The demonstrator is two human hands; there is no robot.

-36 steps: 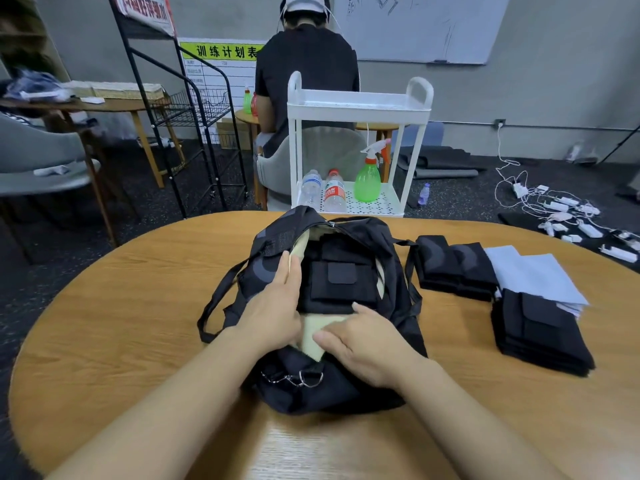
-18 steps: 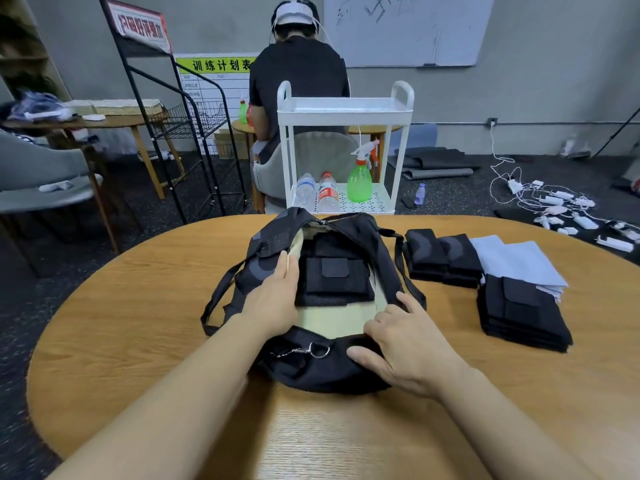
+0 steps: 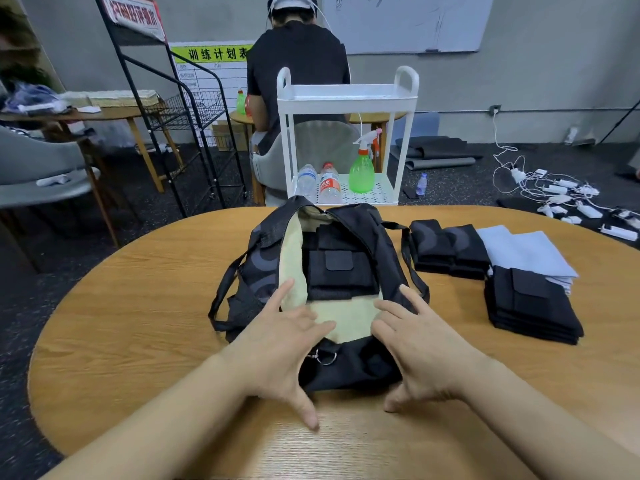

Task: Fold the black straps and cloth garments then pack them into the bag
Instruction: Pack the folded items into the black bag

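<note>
Bag (image 3: 349,368) unzipped, black straps (image 3: 341,271) inside

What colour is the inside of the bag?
The bag's lining is pale yellowish cream, seen in the head view.

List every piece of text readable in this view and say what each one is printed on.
"训练计划表": black characters on the yellow-green header of the wall chart behind the black wire rack.
Red sign atop the rack: white characters, too blurred to read.
Chart grid below the header: print too small to read.
Red label on the water bottle in the white cart: unreadable.
Whiteboard: faint scribbles, no legible words.
</note>
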